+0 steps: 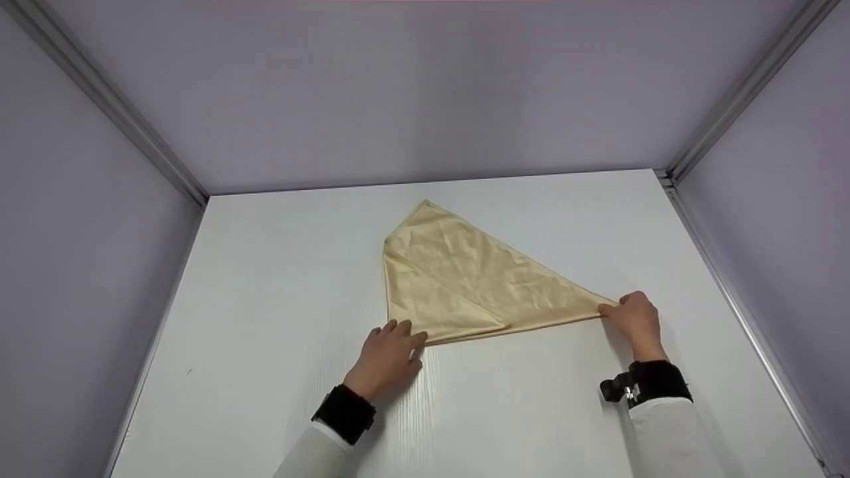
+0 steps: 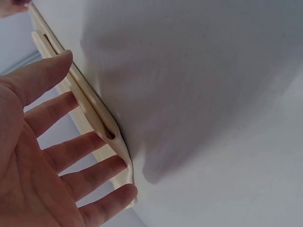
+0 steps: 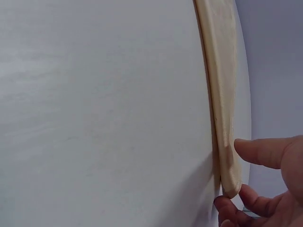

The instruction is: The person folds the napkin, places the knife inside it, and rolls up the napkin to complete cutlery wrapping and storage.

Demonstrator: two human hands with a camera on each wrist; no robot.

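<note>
Fingers (image 2: 71,151) of your left hand (image 1: 388,355) lie straight and spread, their tips resting against the near left corner of the gold cloth (image 1: 465,279); they curl round nothing. At the other end, your right hand (image 1: 634,317) pinches the cloth's far right tip between thumb and fingers (image 3: 265,151), and the right wrist view shows that tip held just off the surface.

Your cloth is a satin-like fabric, pale gold with a soft sheen and fine creases across its face. It lies folded into a rough triangle near the middle of the counter (image 1: 265,265), with 1 point aimed at the back wall, 1 under your left hand and 1 long, narrow point in your right. A smaller triangular flap is folded over the lower left part, and its diagonal edge runs from the left side down toward the near edge. From the left wrist view the folded edge shows a ribbed weave and several stacked layers, with a small open loop where the fold bends.

The counter is a matte white sheet with a faint ribbed grain. Plain lavender-grey panels (image 1: 80,232) stand round it, joined by silver metal rails (image 1: 133,126). Black wrist straps (image 1: 345,413) sit over your white sleeves (image 1: 671,438).
</note>
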